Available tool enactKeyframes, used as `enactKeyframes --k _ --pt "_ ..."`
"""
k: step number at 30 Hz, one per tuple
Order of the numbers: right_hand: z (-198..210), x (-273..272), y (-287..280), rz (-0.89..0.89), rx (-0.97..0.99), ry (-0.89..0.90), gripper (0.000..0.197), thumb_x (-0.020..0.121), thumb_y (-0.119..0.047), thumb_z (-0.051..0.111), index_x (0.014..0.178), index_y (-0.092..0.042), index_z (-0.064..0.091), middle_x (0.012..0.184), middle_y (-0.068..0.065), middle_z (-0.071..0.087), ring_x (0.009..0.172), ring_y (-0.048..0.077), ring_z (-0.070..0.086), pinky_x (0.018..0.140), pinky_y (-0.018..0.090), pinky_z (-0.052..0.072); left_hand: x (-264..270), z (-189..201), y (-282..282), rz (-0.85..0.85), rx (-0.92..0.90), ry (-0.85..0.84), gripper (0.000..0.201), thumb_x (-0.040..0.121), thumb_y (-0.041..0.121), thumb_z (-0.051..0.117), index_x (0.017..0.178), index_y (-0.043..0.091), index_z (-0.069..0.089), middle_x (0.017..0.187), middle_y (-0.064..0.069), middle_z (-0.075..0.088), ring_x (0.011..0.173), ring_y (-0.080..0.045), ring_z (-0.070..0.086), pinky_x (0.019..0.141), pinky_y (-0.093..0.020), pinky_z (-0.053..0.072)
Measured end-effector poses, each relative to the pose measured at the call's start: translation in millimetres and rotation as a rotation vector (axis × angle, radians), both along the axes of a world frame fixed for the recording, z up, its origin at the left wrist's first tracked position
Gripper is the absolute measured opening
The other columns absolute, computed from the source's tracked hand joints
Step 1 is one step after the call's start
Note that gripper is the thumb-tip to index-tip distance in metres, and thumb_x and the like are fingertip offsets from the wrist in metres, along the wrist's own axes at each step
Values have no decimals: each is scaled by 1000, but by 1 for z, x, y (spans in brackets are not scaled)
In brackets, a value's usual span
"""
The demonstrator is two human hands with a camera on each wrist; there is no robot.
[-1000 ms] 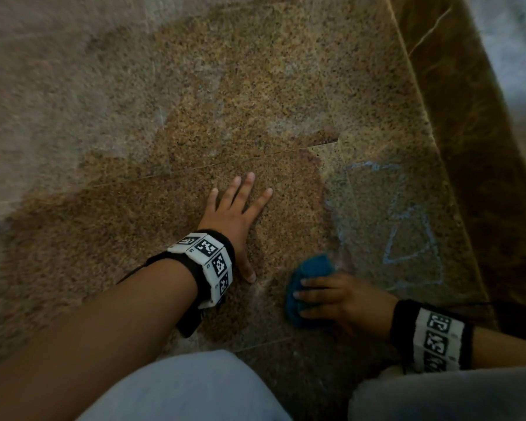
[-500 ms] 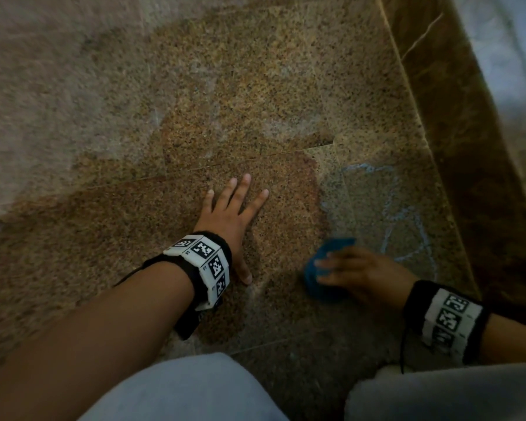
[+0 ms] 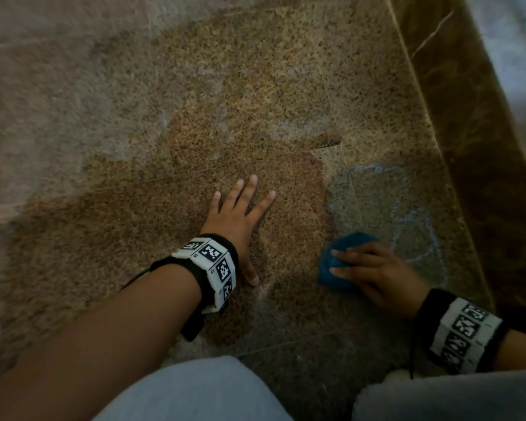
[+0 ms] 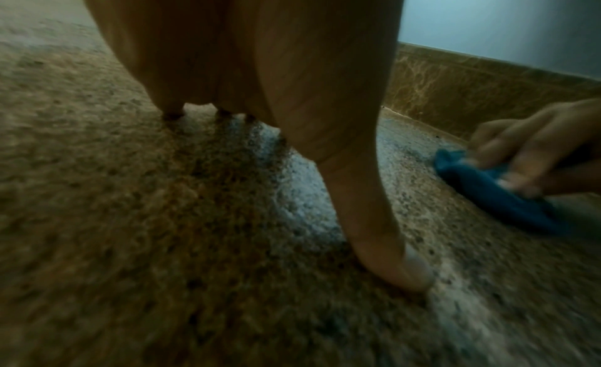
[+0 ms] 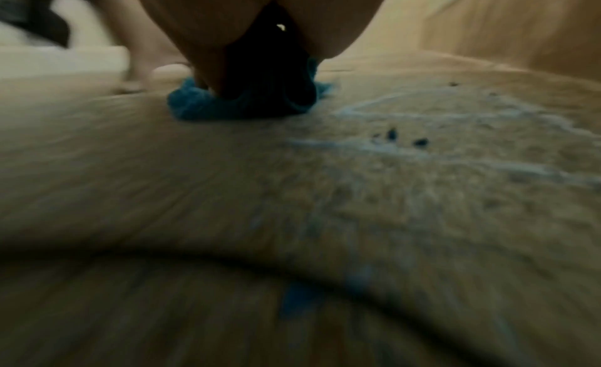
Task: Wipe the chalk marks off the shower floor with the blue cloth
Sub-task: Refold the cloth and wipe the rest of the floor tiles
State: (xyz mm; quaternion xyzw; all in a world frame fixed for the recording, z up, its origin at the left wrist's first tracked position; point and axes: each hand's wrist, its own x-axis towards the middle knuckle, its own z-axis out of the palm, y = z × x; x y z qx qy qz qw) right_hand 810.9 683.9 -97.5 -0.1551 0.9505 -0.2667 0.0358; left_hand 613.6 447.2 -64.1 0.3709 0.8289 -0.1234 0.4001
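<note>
Beside raised curb [image 3: 456, 123], blue cloth [image 3: 337, 268]

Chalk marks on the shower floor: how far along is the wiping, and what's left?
Roughly midway. The darker patch of shower floor around the flat left hand shows no clear lines. The right hand holds the blue cloth bunched against the floor. Left: the pale blue chalk marks beside the cloth, towards the wall.

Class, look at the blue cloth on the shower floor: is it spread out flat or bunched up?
Bunched up. The blue cloth sits as a thick crumpled wad under the right hand, whose fingers press it onto the floor.
</note>
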Motion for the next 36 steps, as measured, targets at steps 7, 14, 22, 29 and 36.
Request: enactKeyframes --k 7,14,22,29,36 --pt "6 1 11 202 -13 -99 42 101 -36 27 111 -29 67 127 -5 60 105 14 52 89 26 45 0 -1 1 2 -5 -2 157 44 69 83 140 36 -37 144 -3 -50 139 -28 -36 115 -55 -10" --pt "7 27 0 82 -30 -47 45 101 -32 26 107 -24 70 125 -2 61 100 15 51 88 24 39 0 -2 0 7 1 -8 158 44 68 83 139 37 -39 143 -2 -51 139 -27 -37 114 -54 -12" --pt "8 0 29 -160 -45 -96 42 100 -40 27 114 -26 64 127 -1 59 103 14 50 89 31 39 0 -2 -1 7 8 -3 158 43 69 83 139 37 -38 144 -1 -51 139 -27 -36 115 -55 -10" --pt "19 16 14 314 76 -140 51 101 -38 21 106 -31 71 125 -11 61 101 7 47 82 17 46 0 -3 0 9 2 -8 158 44 69 83 138 38 -39 143 -1 -51 139 -27 -37 114 -54 -11" --pt "12 15 -8 112 15 -25 53 102 -35 22 102 -23 73 121 -1 64 100 10 49 85 23 41 -1 -2 -1 8 14 -6 157 44 68 83 138 37 -39 144 -1 -51 139 -27 -36 114 -54 -12"
